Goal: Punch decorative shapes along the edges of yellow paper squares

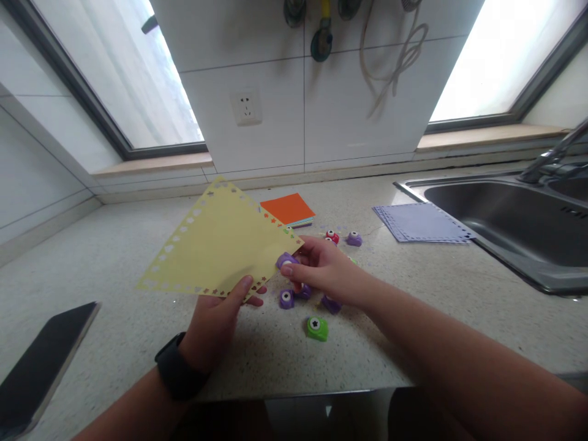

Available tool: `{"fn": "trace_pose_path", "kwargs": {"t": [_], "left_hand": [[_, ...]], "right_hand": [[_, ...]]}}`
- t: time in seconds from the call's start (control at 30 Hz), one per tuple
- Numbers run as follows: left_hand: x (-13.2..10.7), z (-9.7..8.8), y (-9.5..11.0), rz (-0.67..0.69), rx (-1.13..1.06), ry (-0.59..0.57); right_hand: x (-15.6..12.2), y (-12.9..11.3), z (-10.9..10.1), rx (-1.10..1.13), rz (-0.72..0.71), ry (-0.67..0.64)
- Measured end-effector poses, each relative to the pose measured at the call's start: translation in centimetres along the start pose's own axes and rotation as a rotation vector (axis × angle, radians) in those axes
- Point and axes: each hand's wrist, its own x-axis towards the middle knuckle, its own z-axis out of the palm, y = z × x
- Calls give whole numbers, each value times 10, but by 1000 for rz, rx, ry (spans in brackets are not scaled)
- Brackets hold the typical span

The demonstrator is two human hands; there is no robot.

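Observation:
My left hand (215,324) pinches the lower edge of a pale yellow paper sheet (215,245), held up above the counter; its edges carry rows of punched shapes. My right hand (321,266) grips a small purple paper punch (285,260) at the sheet's right corner. On the counter below lie more small punches: a purple one (286,298), another purple one (331,304), a green one (316,327), a red one (331,236) and a purple one (353,239).
A stack of coloured paper with orange on top (288,209) lies behind the sheet. Lilac punched sheets (420,222) rest beside a steel sink (505,226) at the right. A dark phone (43,361) lies at the left. A wall socket (247,107) sits above the speckled counter (413,318).

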Motion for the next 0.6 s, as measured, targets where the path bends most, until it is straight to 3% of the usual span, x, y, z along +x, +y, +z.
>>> {"fn": "trace_pose_path", "kwargs": {"t": [0.17, 0.6], "left_hand": [[-3, 0, 4, 53, 105, -49], [-3, 2, 2, 25, -47, -115]], "right_hand": [[1, 5, -1, 2, 21, -38], [0, 9, 2, 10, 72, -79]]}}
